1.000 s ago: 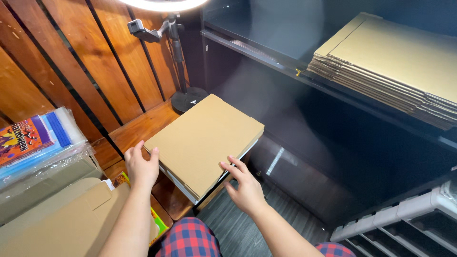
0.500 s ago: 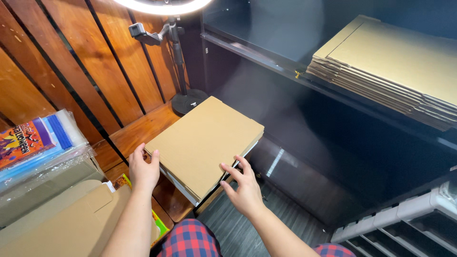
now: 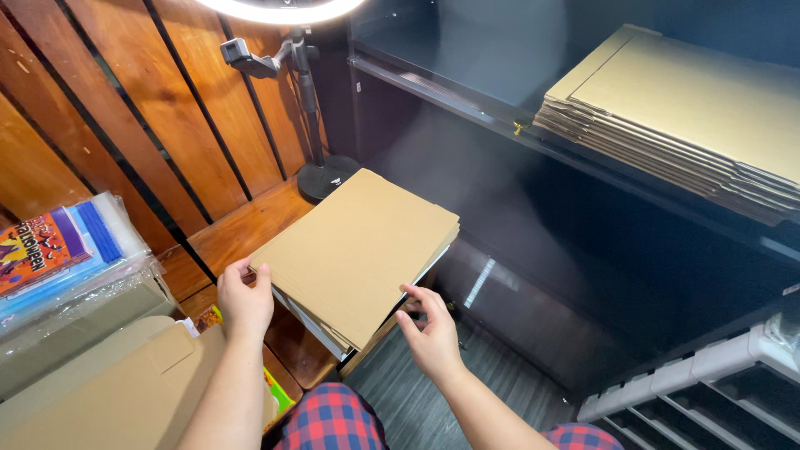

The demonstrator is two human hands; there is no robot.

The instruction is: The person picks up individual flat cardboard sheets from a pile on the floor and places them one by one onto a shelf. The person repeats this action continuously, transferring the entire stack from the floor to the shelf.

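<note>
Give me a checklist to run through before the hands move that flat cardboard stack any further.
1. Left hand on the near left corner of the cardboard stack: ok, fingers touch the edge.
2. Right hand under the near right edge: ok, fingertips at the edge.
3. Sheets aligned: not ok, lower layers splay out at the near corner.
4. Stack supported by the wooden bench: cannot tell, the near end seems raised.
5. Ring light stand clear of the stack: cannot tell, its base sits right at the far corner.
6. Shelf stack of flat boxes apart from the hands: ok.
</note>
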